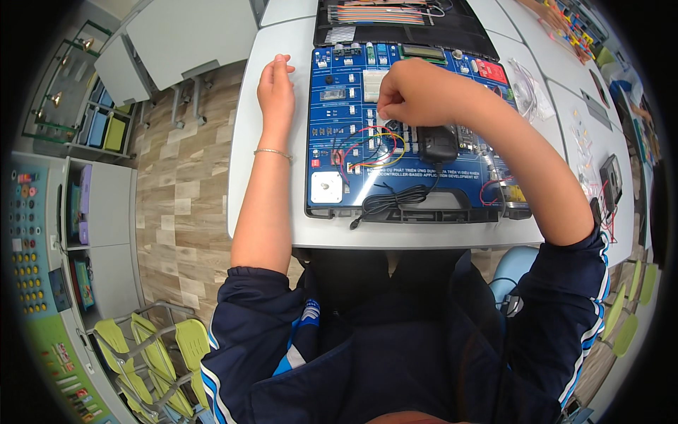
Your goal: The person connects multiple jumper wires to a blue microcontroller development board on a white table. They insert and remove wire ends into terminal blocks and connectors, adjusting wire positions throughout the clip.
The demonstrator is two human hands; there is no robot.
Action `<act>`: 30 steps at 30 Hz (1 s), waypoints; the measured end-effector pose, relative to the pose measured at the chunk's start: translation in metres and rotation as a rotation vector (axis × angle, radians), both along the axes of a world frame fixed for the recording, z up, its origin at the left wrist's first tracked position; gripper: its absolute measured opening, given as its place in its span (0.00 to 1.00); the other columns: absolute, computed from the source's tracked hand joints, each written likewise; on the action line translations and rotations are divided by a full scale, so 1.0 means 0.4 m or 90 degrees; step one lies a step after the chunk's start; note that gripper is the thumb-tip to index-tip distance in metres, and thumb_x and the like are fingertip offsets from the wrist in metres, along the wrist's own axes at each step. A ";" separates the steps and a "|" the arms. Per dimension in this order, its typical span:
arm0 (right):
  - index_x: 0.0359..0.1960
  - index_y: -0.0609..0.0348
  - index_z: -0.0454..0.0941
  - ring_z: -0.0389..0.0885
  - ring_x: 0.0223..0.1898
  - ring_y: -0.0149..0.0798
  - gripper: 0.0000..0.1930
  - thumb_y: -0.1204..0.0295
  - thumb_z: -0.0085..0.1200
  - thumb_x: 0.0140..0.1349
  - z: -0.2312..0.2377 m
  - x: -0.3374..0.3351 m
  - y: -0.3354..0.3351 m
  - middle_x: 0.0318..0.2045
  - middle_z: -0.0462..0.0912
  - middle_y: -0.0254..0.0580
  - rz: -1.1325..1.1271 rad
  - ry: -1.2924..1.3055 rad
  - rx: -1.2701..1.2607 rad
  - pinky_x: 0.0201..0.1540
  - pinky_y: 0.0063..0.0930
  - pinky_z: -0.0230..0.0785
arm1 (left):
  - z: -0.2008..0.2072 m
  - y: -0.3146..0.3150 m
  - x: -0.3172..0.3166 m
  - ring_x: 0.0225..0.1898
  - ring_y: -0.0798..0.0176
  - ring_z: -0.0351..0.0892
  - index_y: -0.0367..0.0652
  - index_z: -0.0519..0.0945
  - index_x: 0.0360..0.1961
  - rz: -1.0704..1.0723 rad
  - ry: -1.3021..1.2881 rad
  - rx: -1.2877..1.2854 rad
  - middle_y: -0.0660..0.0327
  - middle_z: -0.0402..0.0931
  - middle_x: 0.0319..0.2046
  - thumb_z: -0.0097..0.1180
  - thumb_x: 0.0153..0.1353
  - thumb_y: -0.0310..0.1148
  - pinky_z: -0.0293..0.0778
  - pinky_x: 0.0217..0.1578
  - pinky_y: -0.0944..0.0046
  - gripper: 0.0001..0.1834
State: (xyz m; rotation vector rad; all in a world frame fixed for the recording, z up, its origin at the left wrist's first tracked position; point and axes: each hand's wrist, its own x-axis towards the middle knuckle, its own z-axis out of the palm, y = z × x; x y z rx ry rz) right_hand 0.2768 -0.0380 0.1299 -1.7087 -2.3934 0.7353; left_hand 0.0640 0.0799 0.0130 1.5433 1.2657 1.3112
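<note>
A blue electronics kit board (395,179) lies in an open black case on the white table. Over its middle, beside a white breadboard (373,86), my right hand (424,90) is closed in a pinch, fingertips down near a row of small white connectors. Whatever is between those fingers is hidden. My left hand (276,90) rests on the table left of the case, fingers loosely stretched forward with nothing in them. Coloured jumper wires (381,147) loop across the board just below my right hand. A black power adapter (438,144) sits on the board, its cable (395,201) bundled near the front edge.
Ribbon wires (381,14) lie in the case lid at the back. Plastic bags (528,90) and small parts (583,152) are on the table to the right. Another person's hand (547,14) is at the far right. Green chairs (152,353) stand lower left.
</note>
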 end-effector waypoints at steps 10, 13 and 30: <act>0.36 0.65 0.85 0.86 0.38 0.45 0.10 0.74 0.64 0.53 0.005 -0.010 -0.014 0.35 0.86 0.52 0.035 -0.045 0.016 0.43 0.33 0.78 | -0.002 0.001 0.002 0.34 0.69 0.69 0.41 0.81 0.49 0.000 -0.002 -0.001 0.64 0.79 0.38 0.42 0.70 0.55 0.67 0.41 0.67 0.28; 0.33 0.65 0.85 0.86 0.37 0.45 0.08 0.74 0.64 0.52 0.023 -0.039 -0.012 0.33 0.85 0.52 0.038 -0.098 -0.020 0.41 0.34 0.78 | -0.002 0.004 0.000 0.34 0.69 0.70 0.41 0.81 0.48 -0.003 -0.006 0.000 0.63 0.79 0.37 0.43 0.69 0.54 0.68 0.40 0.68 0.27; 0.28 0.63 0.84 0.86 0.34 0.51 0.09 0.79 0.64 0.41 0.046 -0.170 0.018 0.29 0.85 0.52 0.059 -0.316 0.032 0.33 0.39 0.80 | -0.024 0.023 0.000 0.40 0.67 0.76 0.40 0.82 0.46 0.011 -0.006 0.002 0.59 0.82 0.37 0.48 0.68 0.53 0.69 0.46 0.67 0.25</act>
